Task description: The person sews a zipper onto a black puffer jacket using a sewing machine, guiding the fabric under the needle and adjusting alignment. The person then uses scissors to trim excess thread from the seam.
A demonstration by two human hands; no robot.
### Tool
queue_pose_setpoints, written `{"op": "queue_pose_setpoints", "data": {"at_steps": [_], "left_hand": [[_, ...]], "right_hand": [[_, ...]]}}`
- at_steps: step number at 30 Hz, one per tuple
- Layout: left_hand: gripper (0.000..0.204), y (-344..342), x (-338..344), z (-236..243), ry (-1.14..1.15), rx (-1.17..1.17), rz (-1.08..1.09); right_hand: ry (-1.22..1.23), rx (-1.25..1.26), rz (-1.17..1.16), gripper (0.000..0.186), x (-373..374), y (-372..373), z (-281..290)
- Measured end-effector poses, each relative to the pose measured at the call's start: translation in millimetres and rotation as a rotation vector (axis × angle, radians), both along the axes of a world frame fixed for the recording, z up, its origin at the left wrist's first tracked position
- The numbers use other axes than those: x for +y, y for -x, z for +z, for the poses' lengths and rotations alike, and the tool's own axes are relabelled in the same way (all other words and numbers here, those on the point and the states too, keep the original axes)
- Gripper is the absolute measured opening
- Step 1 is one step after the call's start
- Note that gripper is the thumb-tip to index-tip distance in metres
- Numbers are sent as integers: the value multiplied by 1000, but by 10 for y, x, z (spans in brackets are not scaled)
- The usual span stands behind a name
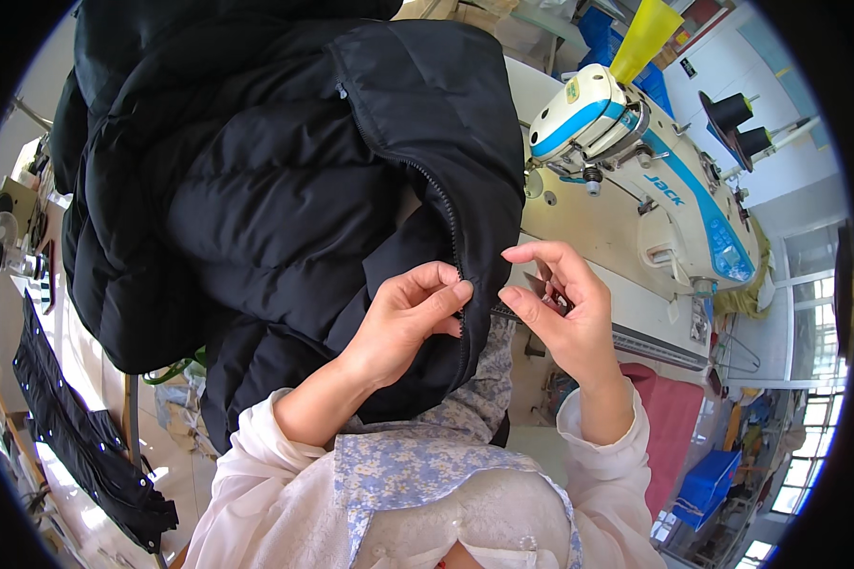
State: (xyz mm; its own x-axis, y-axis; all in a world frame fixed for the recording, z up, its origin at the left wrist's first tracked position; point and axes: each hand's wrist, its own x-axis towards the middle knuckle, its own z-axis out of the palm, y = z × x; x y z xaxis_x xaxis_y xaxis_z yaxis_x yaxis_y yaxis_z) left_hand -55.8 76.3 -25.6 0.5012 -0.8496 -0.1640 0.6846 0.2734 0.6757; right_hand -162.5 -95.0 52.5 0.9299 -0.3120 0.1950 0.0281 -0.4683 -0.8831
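Note:
A black quilted puffer jacket (pixel 256 204) lies spread in front of me, its folds filling the left and middle of the head view. Along its right side curves a zipper (pixel 442 201) with dark teeth. My left hand (pixel 403 313) pinches the zipper edge between thumb and forefinger. Just right of that edge is my right hand (pixel 579 313), its thumb and forefinger apart. Small metal thread snips (pixel 535 284) rest in its curled fingers, partly hidden by them. The right fingertips do not appear to touch the jacket.
A white and blue sewing machine (pixel 674 180) stands on its table at the right, with thread cones (pixel 731 123) behind it. A yellow funnel-shaped piece (pixel 647 38) rises above it. Below are a red cloth (pixel 669 427) and a blue bin (pixel 709 486). Another black garment (pixel 81 427) hangs at left.

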Motion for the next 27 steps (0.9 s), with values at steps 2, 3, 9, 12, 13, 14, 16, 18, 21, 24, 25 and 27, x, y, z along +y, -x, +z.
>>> {"op": "queue_pose_setpoints", "data": {"at_steps": [2, 3, 9, 12, 13, 14, 16, 18, 21, 24, 25, 27], "left_hand": [[11, 1, 5, 8, 4, -15, 4], [11, 1, 7, 9, 6, -25, 7], [13, -12, 3, 39, -6, -133, -1], [15, -9, 5, 12, -1, -168, 11], [15, -17, -9, 4, 8, -171, 11], [15, -13, -16, 5, 14, -172, 25], [15, 1, -27, 8, 26, -177, 57], [14, -23, -53, -4, 19, -178, 37], [14, -28, 39, -11, -4, -168, 37], [14, -88, 59, -27, -5, -106, 30], [14, -110, 69, -35, -7, -78, 13], [15, -126, 78, -18, 24, -67, -8]], "right_hand": [[15, 20, 27, 34, -18, -67, -14], [22, 30, 41, 34, -27, -113, -20], [577, -238, 86, 23, -4, -212, -116], [879, -404, 88, 21, 57, -245, -90], [923, -433, 76, 21, 113, -264, -113], [966, -462, 64, 21, 139, -274, -125], [943, -478, 48, 20, 31, -311, 24], [962, -477, 63, 19, 94, -268, 11], [676, -306, -313, 17, -550, -298, -62], [541, 136, -420, 24, -877, -43, -334], [539, 313, -407, 27, -834, 45, -384], [154, 183, -272, 25, -686, 131, -450]]}}
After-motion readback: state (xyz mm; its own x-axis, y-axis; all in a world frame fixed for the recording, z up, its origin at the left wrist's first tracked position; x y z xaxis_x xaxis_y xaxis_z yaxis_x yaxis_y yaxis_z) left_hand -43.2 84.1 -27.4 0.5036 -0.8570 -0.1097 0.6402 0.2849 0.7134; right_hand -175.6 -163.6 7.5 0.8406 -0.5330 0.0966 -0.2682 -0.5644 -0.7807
